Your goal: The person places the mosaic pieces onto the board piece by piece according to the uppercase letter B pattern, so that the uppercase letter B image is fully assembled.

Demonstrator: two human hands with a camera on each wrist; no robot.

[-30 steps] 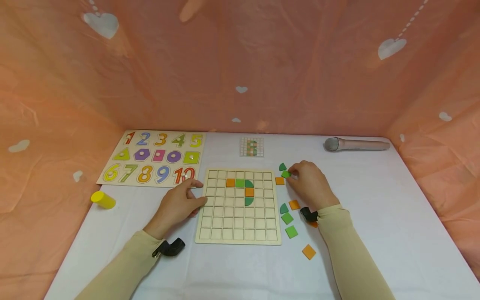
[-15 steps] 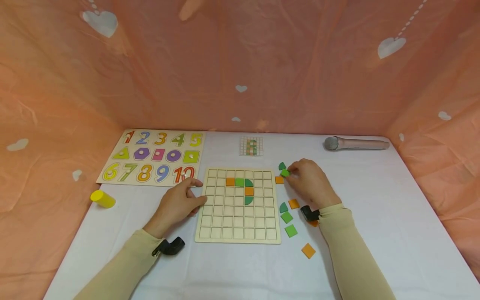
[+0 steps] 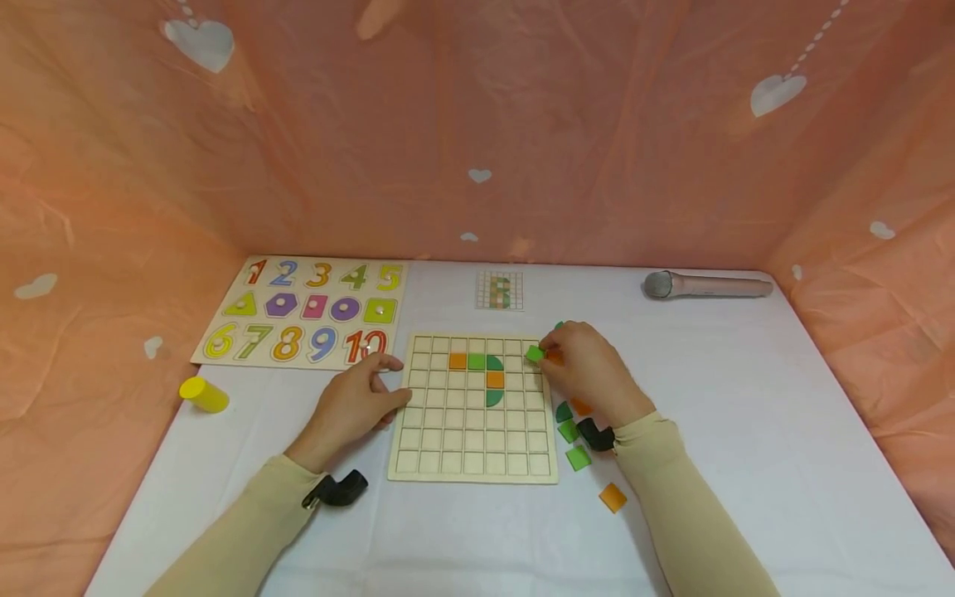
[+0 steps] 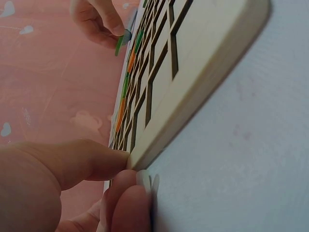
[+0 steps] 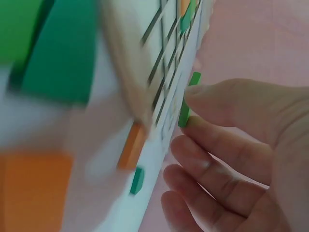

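Note:
My right hand (image 3: pixel 593 371) pinches a green square tile (image 3: pixel 535 354) between thumb and index finger, held over the upper right of the wooden grid board (image 3: pixel 474 439). In the right wrist view the green tile (image 5: pixel 189 100) stands on edge in the fingertips, apart from the board. My left hand (image 3: pixel 351 405) touches the board's left edge with thumb and finger; the left wrist view shows the thumb (image 4: pixel 108 162) against the board's rim. In the grid lie an orange tile (image 3: pixel 458 361), a green square (image 3: pixel 477 361), a quarter-round (image 3: pixel 495 362), another orange tile (image 3: pixel 496 380) and another quarter-round (image 3: pixel 494 399).
Loose tiles lie right of the board, among them a green square (image 3: pixel 578 458) and an orange square (image 3: pixel 613 497). Behind the board is a pattern card (image 3: pixel 500 291). A number puzzle (image 3: pixel 298 308), a yellow cylinder (image 3: pixel 205 395) and a microphone (image 3: pixel 709 285) stand farther out.
My right hand has lifted the green square tile from beside the other loose tiles and moved left with it, over the board's edge. The left hand has stayed in place.

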